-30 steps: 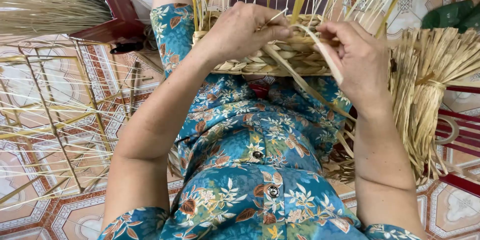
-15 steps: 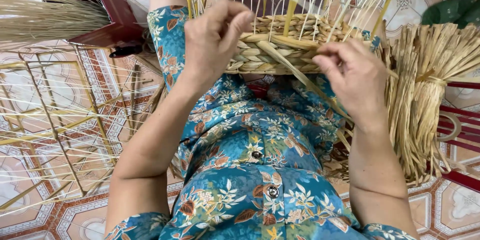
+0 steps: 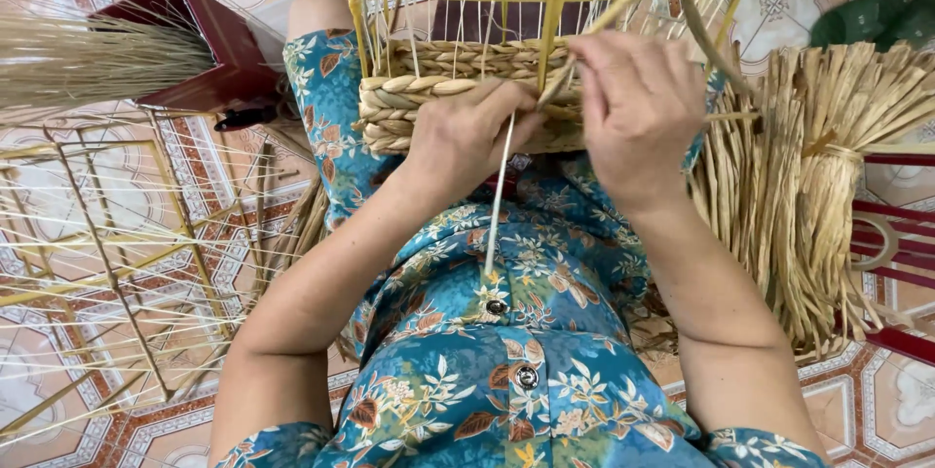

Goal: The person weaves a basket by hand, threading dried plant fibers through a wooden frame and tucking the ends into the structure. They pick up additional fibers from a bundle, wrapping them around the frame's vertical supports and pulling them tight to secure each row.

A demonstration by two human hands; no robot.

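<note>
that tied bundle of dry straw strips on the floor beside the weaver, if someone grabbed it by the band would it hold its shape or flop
The tied bundle of pale dry straw strips would probably droop and splay: its ends already fan loosely above and below the band. It looks light for its bulk, being thin dried strips. A few strips may slip out, since some stick out unevenly.

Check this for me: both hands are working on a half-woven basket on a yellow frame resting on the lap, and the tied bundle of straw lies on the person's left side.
One detail is wrong. In the head view, the tied bundle of straw lies on the person's right side, not the left. The rest holds: the left hand and right hand work on the half-woven basket on its yellow frame, on the lap.
</note>
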